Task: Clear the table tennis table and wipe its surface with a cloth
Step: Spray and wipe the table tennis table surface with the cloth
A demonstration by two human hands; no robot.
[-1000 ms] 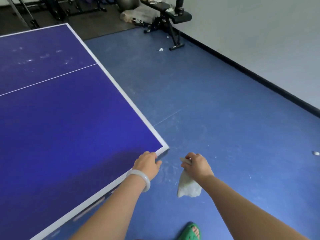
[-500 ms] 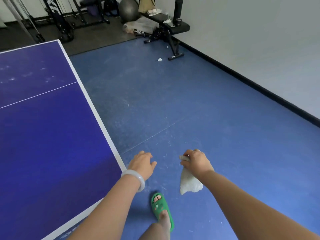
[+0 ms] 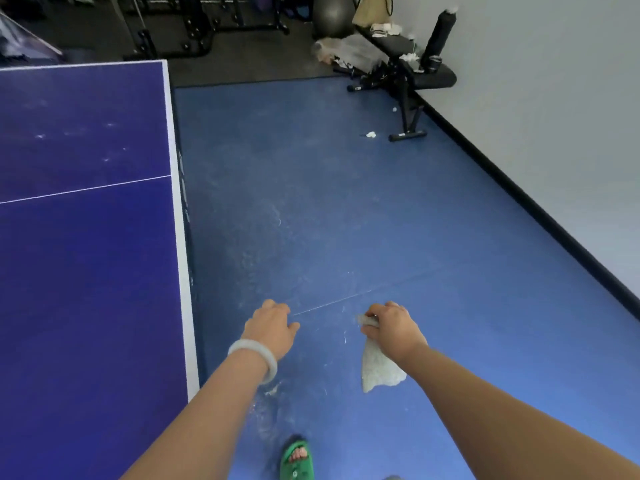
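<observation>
Big flat table (image 3: 86, 271): smooth dark blue top, white edge, some pale smudges. Right hand (image 3: 394, 329) beside table, over floor, fingers closed around thin whitish cloth (image 3: 379, 370), which hangs down crinkly. Left hand (image 3: 272, 329) empty, fingers loosely curled; smooth pale bangle (image 3: 254, 355) on wrist.

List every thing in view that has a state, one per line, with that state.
left hand: empty, fingers loosely curled, over the floor, off the table
right hand: closed on the cloth
cloth: crumpled, hanging from the right hand above the floor
table tennis table: nothing on the visible part, pale smudges on its far half
bracelet: worn on the left wrist
green slipper: on a foot, on the floor
</observation>
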